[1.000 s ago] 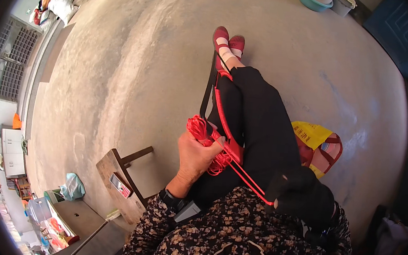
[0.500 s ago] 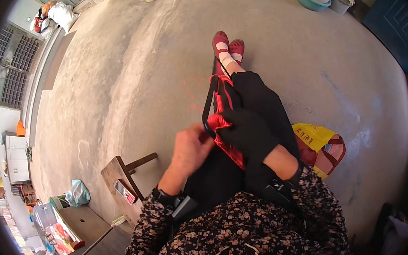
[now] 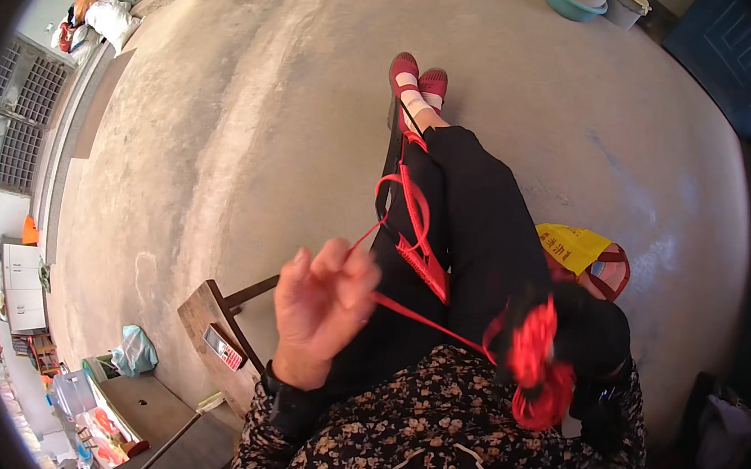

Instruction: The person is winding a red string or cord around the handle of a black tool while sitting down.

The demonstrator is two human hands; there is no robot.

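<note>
Taking the lap as the middle, with twelve toward the feet, the left hand (image 3: 326,298) is raised at seven o'clock, wrist upright, palm turned to the wearer, thumb up and blurred fingers curled on a red cord (image 3: 430,321). That cord runs toward four o'clock, where the black-gloved right hand (image 3: 590,332) grasps a blurred red cord bundle (image 3: 534,349), its forearm bent in close to the floral blouse (image 3: 432,403). Centrally, a red braided piece (image 3: 429,273) lies along the black trousers (image 3: 486,209). Beyond sit a keypad phone (image 3: 224,346) on a wooden bench (image 3: 201,306) at eight, a yellow-and-red bag (image 3: 573,245) at three, and crossed maroon shoes (image 3: 403,70) at twelve.
</note>
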